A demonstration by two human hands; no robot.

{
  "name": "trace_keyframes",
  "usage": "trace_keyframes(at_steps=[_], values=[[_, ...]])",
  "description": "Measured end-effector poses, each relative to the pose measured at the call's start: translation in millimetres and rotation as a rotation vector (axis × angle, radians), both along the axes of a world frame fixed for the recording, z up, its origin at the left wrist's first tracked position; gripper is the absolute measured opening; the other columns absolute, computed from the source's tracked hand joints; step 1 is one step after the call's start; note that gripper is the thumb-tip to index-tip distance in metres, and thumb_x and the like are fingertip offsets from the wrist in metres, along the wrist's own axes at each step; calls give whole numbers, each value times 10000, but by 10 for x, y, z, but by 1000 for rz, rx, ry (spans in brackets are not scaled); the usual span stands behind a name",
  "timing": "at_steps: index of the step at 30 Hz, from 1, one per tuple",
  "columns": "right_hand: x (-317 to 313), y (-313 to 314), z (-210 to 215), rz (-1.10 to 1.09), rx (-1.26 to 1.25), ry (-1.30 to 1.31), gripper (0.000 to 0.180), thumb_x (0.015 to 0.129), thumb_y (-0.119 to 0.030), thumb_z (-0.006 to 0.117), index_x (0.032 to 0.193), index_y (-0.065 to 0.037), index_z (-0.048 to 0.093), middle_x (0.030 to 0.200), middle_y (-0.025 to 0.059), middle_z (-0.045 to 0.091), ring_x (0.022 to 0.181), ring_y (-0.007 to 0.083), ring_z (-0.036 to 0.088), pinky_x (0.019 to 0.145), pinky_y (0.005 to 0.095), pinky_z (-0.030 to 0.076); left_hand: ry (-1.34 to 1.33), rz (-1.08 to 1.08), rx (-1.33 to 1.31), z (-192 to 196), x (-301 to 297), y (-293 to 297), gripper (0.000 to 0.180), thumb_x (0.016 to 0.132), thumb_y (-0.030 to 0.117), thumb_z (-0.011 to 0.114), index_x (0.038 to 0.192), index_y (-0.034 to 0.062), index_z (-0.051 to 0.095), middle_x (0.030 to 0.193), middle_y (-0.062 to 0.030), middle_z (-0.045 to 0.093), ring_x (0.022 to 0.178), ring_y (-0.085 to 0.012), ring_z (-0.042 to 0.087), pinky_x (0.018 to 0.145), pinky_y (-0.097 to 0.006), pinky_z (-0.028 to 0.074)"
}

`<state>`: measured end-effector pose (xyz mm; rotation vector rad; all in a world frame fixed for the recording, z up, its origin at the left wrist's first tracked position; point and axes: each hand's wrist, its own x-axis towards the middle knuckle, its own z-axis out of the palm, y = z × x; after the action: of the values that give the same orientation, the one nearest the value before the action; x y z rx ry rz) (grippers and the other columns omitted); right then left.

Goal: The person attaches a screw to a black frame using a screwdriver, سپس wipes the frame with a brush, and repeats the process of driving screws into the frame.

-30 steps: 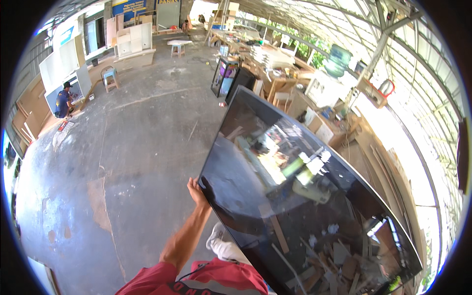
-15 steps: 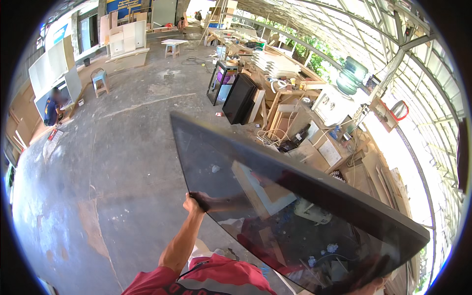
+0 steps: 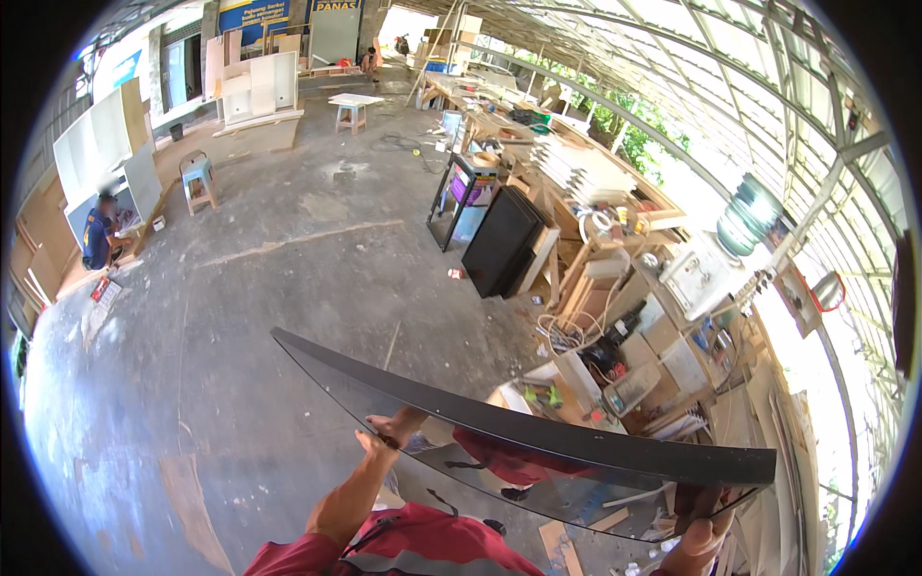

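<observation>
Across in front of my body is a large, thick black panel (image 3: 538, 415) with a glossy face that mirrors my hand and red shirt. I hold it with both hands, one toward each end, its long edge tilted down slightly to the right. My left hand (image 3: 380, 434) grips the near edge left of the middle; some of its fingers are hidden by the panel. At the right end, my right hand (image 3: 701, 540) is closed on the lower corner, with the thumb showing.
Several black panels (image 3: 501, 242) lean beside a black-framed rack (image 3: 451, 204). A cluttered workbench (image 3: 576, 178) runs along the right, with a green water bottle (image 3: 749, 216) above it. Coiled cable (image 3: 567, 336) and wood scraps lie nearby. A person (image 3: 100, 235) crouches at far left, near a stool (image 3: 198, 182).
The black panel has swung lower and nearer level, its left end coming down and left. My right hand now shows more clearly. The head view has shifted slightly left.
</observation>
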<state>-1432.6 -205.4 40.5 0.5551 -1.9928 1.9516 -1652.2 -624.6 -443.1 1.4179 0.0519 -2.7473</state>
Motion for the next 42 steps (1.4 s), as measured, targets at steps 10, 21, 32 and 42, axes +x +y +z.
trace_keyframes(at_steps=[10,21,32,42], values=[[-2300,-1371,715,-355,416,5,891,655,-665,787,1160,39,582,983,69,578,876,198,517,789,372,404,155,-397,301,-44,-1609,-431,1366,671,1031,153,1484,-59,283,1388,-237,519,1251,-394,560,1010,-553,478],[-5218,-1488,835,0,841,4,434,806,-325,847,720,32,617,545,149,484,466,342,499,469,391,371,-56,-1394,-532,-241,-3552,-1053,1386,645,1039,133,1599,34,91,1482,-337,424,1387,-507,396,1107,-674,306],[-7753,-1362,-499,-27,1034,-231,690,927,-595,618,695,54,644,580,236,558,580,455,582,585,489,464,-288,-778,-811,-343,-3905,-3228,1247,769,972,179,1564,15,259,1413,-309,494,1217,-470,568,1007,-575,462],[-9604,-885,-1947,-181,1176,-455,776,896,-654,611,740,106,645,697,305,616,733,471,641,699,521,492,-579,-978,-609,-602,-4573,-3079,1233,773,971,188,1515,0,350,1347,-298,551,1156,-497,581,961,-604,456]])
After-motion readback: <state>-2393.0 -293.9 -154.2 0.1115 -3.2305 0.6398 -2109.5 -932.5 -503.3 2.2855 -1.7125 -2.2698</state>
